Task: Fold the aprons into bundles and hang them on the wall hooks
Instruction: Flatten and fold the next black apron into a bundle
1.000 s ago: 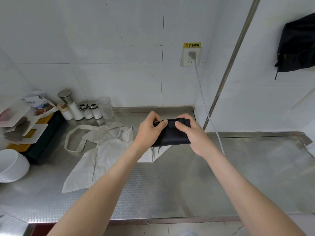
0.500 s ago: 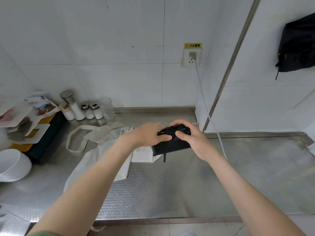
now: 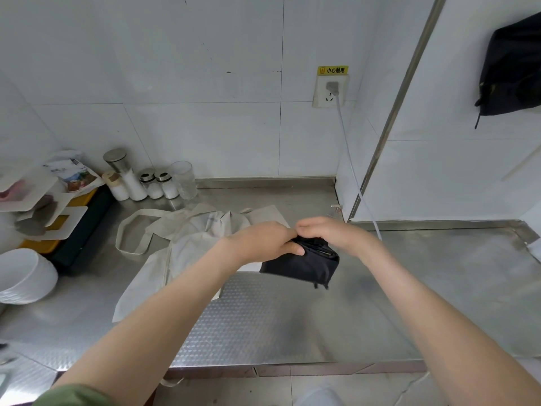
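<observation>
Both hands, left (image 3: pixel 263 241) and right (image 3: pixel 328 232), knuckles up, pinch the black apron bundle (image 3: pixel 301 263) above the counter (image 3: pixel 292 326)

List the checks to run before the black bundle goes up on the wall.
1. Black bundle folded compact: ok.
2. Left hand grips it: ok.
3. Right hand pinches its top edge: ok.
4. Strap secured: cannot tell; an end dangles below.
5. Free hook: cannot tell; none shows near the hung bundle.
6. Beige apron folded: not ok; it lies spread on the counter.
</observation>
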A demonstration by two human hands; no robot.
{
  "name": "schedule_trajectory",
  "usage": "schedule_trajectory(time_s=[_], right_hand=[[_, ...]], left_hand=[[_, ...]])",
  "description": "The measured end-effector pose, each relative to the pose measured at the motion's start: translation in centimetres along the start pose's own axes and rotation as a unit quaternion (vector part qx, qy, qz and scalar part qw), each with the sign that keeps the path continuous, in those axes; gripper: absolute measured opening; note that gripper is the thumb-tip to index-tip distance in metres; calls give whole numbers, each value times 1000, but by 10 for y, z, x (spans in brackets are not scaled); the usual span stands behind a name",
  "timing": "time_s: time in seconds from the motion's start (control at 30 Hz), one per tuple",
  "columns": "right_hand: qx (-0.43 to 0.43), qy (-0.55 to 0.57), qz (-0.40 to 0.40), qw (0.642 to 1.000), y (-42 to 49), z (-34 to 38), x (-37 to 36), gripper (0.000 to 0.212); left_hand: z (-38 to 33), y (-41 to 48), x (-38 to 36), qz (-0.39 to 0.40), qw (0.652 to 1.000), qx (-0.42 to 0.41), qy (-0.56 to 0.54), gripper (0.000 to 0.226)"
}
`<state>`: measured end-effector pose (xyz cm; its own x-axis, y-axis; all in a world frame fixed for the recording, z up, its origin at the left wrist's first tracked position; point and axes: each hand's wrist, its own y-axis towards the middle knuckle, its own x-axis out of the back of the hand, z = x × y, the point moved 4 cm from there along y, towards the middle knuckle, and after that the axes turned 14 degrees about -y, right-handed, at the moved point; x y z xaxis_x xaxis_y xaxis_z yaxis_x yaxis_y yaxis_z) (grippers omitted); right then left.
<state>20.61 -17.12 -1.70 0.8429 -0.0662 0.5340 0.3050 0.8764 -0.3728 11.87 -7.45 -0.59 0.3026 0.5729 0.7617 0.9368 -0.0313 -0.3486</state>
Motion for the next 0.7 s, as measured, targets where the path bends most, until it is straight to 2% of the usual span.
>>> schedule_trajectory(time_s=[0.1,0.23,0.37,0.47,0.5,0.57,0.6,0.7], right_hand=[[2,-110,-27,994,-1,-1,6,19],[-9,-199,-57,978,-3,-1,18,18],[-18,-201,-119,972,1,-10,24,12],[-26,-190,-189,963,5,-18,23,7],[-25,-167,-195,966,5,-17,19,15],[-31,-101,-171,980,4,-16,11,39],[-37,-72,-154,985,3,-17,7,42],[-51,-23,-85,995,2,-21,-1,18]], left_hand=[[1,-1,-5,16,999,1,32,32],[8,-3,-9,17,998,8,64,38],[-4,-2,-12,14,996,-23,81,28],[-10,-3,-12,-16,996,-53,76,44],[-10,-3,-11,-27,994,-61,81,48],[-9,-2,-11,-47,992,-71,97,48],[-8,-2,-11,-56,990,-73,105,47],[-5,-3,-8,-87,990,-79,83,46]])
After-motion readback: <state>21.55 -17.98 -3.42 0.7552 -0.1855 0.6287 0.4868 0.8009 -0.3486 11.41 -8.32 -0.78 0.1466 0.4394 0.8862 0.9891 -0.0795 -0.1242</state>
